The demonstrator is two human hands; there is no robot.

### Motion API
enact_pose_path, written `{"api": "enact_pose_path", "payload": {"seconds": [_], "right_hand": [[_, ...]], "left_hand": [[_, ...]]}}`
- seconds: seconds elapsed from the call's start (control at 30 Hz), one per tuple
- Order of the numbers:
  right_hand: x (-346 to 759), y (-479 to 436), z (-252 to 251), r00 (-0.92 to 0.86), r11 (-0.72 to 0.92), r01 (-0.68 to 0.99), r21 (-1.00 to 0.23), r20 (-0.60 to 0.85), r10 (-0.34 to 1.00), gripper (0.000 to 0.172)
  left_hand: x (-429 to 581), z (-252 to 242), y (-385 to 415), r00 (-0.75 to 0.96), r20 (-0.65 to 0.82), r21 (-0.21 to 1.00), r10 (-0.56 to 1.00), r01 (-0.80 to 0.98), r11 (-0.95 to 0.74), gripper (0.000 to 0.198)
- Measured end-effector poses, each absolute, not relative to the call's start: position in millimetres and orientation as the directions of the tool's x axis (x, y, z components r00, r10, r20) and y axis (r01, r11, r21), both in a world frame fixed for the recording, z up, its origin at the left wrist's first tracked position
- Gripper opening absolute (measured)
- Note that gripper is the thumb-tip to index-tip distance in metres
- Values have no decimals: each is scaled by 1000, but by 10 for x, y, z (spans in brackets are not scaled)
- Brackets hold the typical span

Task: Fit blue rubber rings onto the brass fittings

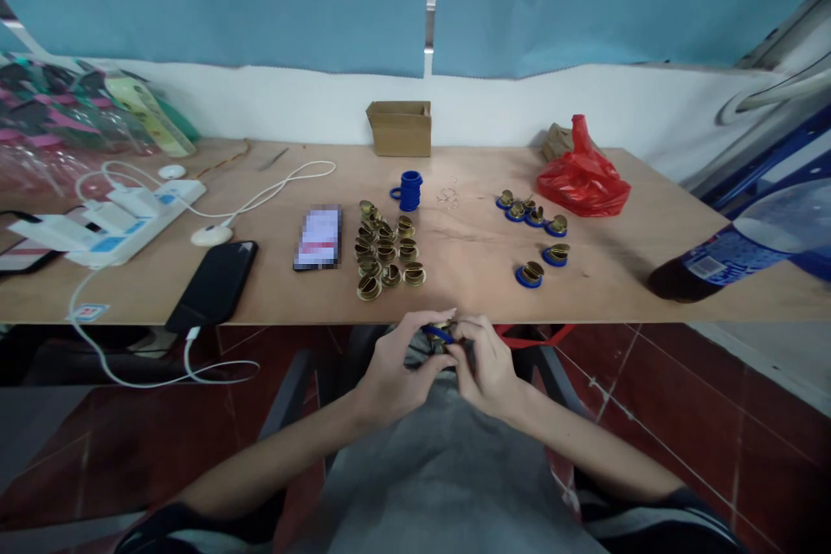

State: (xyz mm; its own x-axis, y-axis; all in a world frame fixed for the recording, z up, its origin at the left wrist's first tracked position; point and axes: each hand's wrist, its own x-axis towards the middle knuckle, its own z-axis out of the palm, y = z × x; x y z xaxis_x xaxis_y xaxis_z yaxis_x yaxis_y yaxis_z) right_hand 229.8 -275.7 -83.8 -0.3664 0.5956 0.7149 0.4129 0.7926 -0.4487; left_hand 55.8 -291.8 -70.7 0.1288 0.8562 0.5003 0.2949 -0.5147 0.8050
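Note:
Just off the table's front edge, my left hand (403, 363) and my right hand (486, 366) both grip a blue ring (440, 334) with a brass-coloured metal piece at it. Fingers partly hide how the two fit together. On the table ahead stand rows of brass-coloured round pieces (387, 251) without blue rings. Behind them rises a stack of blue rings (409, 191), with one ring leaning at its left side. Farther right, several brass pieces sit in blue rings (530, 274), spread in a loose line.
A phone with a lit screen (318, 237) and a black phone (214, 284) lie left, near a power strip (136, 221) with cables. A cardboard box (401, 128) stands at the back. To the right are a red plastic bag (582, 177) and a tilted drink bottle (720, 255).

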Motion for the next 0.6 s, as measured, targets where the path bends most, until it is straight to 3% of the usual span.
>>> {"api": "enact_pose_path", "payload": {"seconds": [0.13, 0.27, 0.47, 0.6], "right_hand": [[2229, -2814, -835, -322, 770, 383, -510, 707, 629, 23], [2210, -2820, -838, -298, 756, 369, -540, 702, 647, 22], [2330, -2756, -846, -381, 823, 342, -454, 733, 563, 32], [2365, -2749, -848, -289, 792, 259, -553, 738, 610, 35]], "left_hand": [[560, -740, -2933, 177, 575, 717, 799, 361, -596, 44], [552, -742, -2923, 171, 550, 716, 817, 407, -567, 44], [467, -756, -2822, 153, 541, 770, 827, 306, -560, 39], [434, -761, -2810, 215, 525, 781, 823, 263, -567, 41]]}}
